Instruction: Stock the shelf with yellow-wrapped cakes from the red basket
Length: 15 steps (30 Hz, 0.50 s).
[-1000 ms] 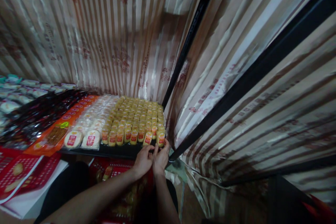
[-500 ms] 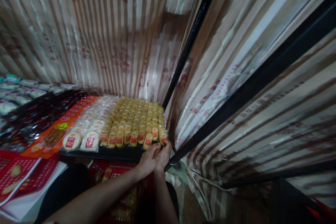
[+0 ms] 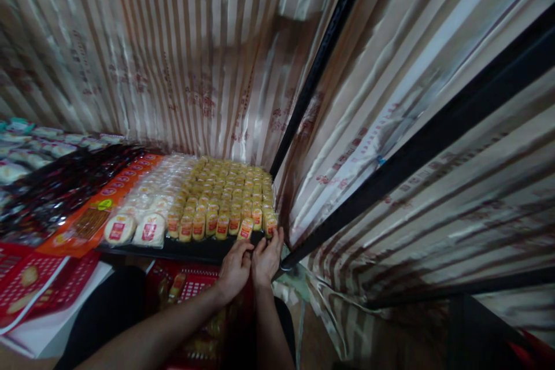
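My left hand (image 3: 235,266) and my right hand (image 3: 266,256) meet at the front right corner of a black shelf (image 3: 191,250). Rows of small yellow snack packets with red labels (image 3: 225,196) fill that corner. The left hand's fingers curl at the shelf edge just below one front packet (image 3: 245,229), which leans. The right hand's fingers reach up to the last packet (image 3: 270,224) of the front row. What the fingers hold, if anything, is too small to tell.
Round white wrapped cakes (image 3: 134,229) lie left of the yellow packets, then orange packs (image 3: 93,217) and dark packets (image 3: 56,191). A black upright post (image 3: 312,81) stands behind the corner. Striped shiny curtain (image 3: 173,58) lines the back and right. A red patterned box (image 3: 30,283) sits lower left.
Both hands stay at the shelf corner with small finger shifts. The view has tilted slightly, and the hands sit a little lower against the front row than half a second ago.
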Each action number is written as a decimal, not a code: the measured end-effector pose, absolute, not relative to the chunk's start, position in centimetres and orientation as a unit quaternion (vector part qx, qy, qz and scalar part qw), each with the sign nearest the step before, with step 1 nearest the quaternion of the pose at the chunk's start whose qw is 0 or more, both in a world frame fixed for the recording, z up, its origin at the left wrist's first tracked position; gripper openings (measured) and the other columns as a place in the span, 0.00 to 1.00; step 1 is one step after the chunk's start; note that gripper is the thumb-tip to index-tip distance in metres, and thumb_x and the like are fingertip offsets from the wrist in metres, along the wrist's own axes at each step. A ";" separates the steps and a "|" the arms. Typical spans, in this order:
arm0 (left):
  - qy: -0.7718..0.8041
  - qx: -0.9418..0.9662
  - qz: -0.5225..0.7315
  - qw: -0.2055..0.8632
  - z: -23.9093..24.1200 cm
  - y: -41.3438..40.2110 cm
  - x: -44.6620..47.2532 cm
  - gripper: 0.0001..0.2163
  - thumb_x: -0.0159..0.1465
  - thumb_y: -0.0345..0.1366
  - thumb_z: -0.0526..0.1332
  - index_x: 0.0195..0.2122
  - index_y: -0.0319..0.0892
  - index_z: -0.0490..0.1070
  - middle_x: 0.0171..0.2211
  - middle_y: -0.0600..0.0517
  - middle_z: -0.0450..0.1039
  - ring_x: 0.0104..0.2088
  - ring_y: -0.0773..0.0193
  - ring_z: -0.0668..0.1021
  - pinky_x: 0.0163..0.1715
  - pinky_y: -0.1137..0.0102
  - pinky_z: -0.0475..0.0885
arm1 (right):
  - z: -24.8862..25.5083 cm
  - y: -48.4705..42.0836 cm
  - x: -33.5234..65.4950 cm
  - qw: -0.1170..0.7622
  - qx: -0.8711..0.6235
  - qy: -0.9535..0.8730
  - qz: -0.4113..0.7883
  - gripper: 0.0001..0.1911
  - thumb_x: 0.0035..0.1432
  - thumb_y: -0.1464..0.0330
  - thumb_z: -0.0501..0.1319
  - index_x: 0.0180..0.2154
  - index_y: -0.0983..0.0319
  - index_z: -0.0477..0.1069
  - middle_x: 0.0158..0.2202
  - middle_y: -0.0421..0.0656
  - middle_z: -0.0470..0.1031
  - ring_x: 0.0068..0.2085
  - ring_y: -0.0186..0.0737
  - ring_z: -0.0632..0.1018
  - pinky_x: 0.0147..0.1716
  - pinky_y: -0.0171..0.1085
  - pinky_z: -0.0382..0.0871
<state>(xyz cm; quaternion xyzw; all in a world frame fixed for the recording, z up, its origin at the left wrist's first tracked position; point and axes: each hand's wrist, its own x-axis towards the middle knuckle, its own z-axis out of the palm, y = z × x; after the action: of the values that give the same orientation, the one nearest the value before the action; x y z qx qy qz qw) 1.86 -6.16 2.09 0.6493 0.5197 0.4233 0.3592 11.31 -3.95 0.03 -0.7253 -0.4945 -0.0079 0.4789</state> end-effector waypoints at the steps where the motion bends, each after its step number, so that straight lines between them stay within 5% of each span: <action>1: 0.520 0.647 0.425 0.360 2.0 -6.2 1.7 0.14 0.55 0.23 0.51 0.37 0.43 0.72 0.43 0.49 0.72 0.45 0.62 0.74 0.49 0.65 0.68 | 0.1 -4.0 11.3 0.477 -0.726 -0.496 -0.011 0.24 0.59 0.69 0.44 0.56 0.68 0.57 0.61 0.56 0.54 0.62 0.47 0.57 0.56 0.47 0.55; 15: 0.576 0.632 0.430 0.290 2.5 -6.5 0.9 0.15 0.56 0.21 0.50 0.40 0.42 0.68 0.45 0.48 0.67 0.46 0.62 0.73 0.49 0.65 0.68 | 0.3 -4.3 11.3 0.484 -0.704 -0.519 -0.038 0.26 0.57 0.72 0.45 0.58 0.70 0.54 0.58 0.58 0.59 0.60 0.48 0.59 0.55 0.51 0.55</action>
<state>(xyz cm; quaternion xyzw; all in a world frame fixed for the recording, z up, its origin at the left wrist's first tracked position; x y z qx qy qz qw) 0.86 -6.50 2.45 0.6320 0.5756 0.4303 0.2899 11.32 -4.30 0.32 -0.7039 -0.5186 -0.0379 0.4838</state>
